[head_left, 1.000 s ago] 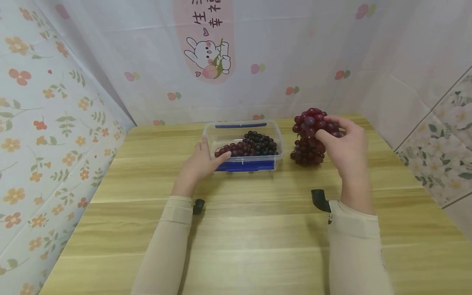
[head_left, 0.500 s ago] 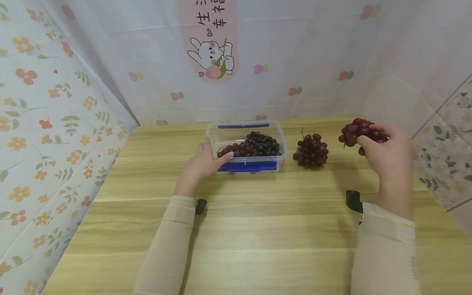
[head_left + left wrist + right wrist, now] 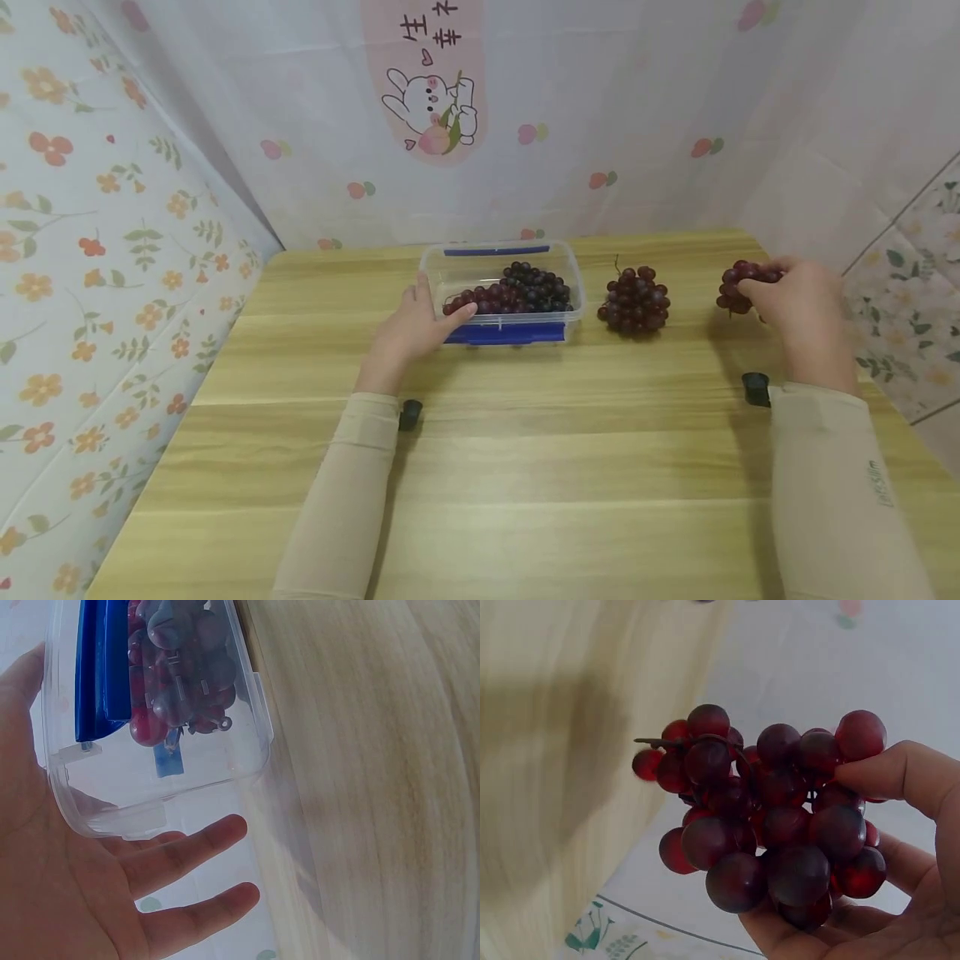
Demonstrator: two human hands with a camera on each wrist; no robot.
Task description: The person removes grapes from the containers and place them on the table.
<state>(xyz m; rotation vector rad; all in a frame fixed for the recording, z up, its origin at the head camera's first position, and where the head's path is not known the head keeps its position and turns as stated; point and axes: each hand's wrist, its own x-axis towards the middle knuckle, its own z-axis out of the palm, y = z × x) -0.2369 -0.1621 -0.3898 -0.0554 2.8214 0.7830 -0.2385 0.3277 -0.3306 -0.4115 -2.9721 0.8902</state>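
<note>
On a clock face laid over the light wood-grain tabletop (image 3: 540, 467), twelve at the far edge, two beige fabric sleeves (image 3: 341, 500) enter from seven and five o'clock. A small black curved piece (image 3: 410, 415) juts from the left cuff, and a second one (image 3: 756, 389) from the right.

At eleven, the left hand (image 3: 408, 333) lies spread around a corner of a clear rectangular plastic box (image 3: 487, 263), its thumb on the near rim and its straight fingers at the side wall. The box stands at twelve, with a blue plastic latch (image 3: 506, 334) on its near side. Within it, a dark red grape bunch (image 3: 487, 298) lies toward seven, up against a black grape bunch (image 3: 536, 286) toward three.

At two, the right hand (image 3: 810, 312) pinches a glossy deep-red grape bunch (image 3: 780, 817) between thumb and fingers, above the wood. Between that hand and the box, a round maroon grape bunch (image 3: 636, 302) sits on the tabletop, its thin stem pointing toward eleven.

Beyond, at twelve, hangs a white cloth (image 3: 637, 100) with a pink-backed rabbit drawing (image 3: 435, 108); an orange-flowered white sheet (image 3: 112, 292) slopes at ten.
</note>
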